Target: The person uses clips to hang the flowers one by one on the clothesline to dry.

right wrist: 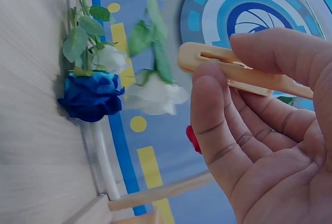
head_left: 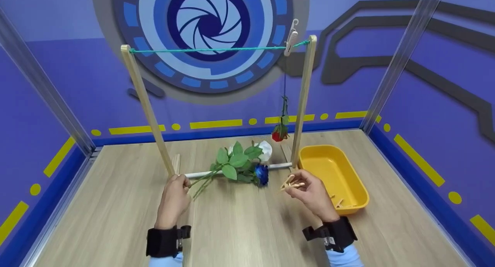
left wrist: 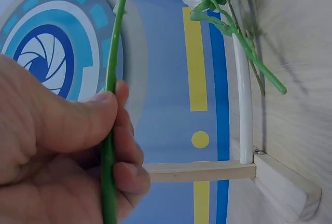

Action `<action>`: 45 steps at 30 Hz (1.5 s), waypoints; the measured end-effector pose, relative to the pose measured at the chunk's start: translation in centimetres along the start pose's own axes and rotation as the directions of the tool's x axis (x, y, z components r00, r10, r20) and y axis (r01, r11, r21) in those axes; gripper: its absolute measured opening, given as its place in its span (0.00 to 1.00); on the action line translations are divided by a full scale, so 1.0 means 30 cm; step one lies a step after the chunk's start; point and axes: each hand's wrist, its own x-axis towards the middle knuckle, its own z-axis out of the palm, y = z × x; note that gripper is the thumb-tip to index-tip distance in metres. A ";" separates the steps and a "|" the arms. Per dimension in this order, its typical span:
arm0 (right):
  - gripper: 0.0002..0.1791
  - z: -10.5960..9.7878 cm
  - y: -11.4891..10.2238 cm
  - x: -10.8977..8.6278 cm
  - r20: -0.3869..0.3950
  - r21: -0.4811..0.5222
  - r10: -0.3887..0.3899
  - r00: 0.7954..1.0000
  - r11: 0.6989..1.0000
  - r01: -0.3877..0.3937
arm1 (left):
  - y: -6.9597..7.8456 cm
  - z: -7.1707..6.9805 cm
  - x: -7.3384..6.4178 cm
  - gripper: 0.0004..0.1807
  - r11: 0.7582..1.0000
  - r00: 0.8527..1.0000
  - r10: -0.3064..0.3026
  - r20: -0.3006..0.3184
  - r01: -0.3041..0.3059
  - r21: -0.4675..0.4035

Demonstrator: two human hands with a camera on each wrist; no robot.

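Observation:
My left hand [head_left: 174, 199] grips the green stem [left wrist: 113, 53] of a white rose [right wrist: 155, 97], thumb and curled fingers around it near the cut end. That rose is raised over a blue rose [head_left: 262, 175] and another white rose [right wrist: 111, 59], which lie on the table by the white crossbar. My right hand [head_left: 309, 191] holds light orange clothespins [right wrist: 207, 60] between thumb and fingers. A red rose [head_left: 279, 135] hangs head down from a pale clothespin [head_left: 291, 43] on the green string [head_left: 209, 50], near its right end.
The wooden frame's left post [head_left: 147, 104] and right post [head_left: 304, 104] carry the string, with a white crossbar [head_left: 280, 166] low between them. Right of the frame stands a yellow basin [head_left: 336, 174], a few clothespins [head_left: 339, 203] in it. Patterned walls enclose the wooden table [head_left: 239, 232].

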 end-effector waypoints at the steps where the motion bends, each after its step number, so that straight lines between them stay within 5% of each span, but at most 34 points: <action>1: 0.16 -0.004 -0.003 0.000 -0.004 0.008 0.002 1.000 1.000 -0.002 | -0.001 -0.002 -0.001 0.10 1.000 1.000 0.000 0.010 0.000 -0.006; 10: 0.17 -0.023 -0.030 -0.001 -0.027 0.053 0.004 1.000 0.999 -0.003 | 0.021 0.021 -0.002 0.12 0.993 0.989 0.116 0.086 -0.113 -0.047; 23: 0.21 -0.017 -0.029 0.002 -0.035 0.047 -0.028 0.999 0.998 0.030 | 0.030 0.127 0.006 0.12 0.985 0.963 0.172 0.209 -0.160 -0.071; 35: 0.20 -0.015 -0.028 0.001 -0.040 0.036 -0.018 0.999 0.999 0.019 | -0.010 0.172 0.007 0.13 0.987 0.943 0.161 0.293 -0.151 -0.054; 45: 0.19 -0.015 -0.023 -0.004 -0.034 0.021 -0.013 0.999 1.000 0.014 | -0.016 0.200 0.001 0.11 0.995 0.928 0.081 0.363 -0.096 0.024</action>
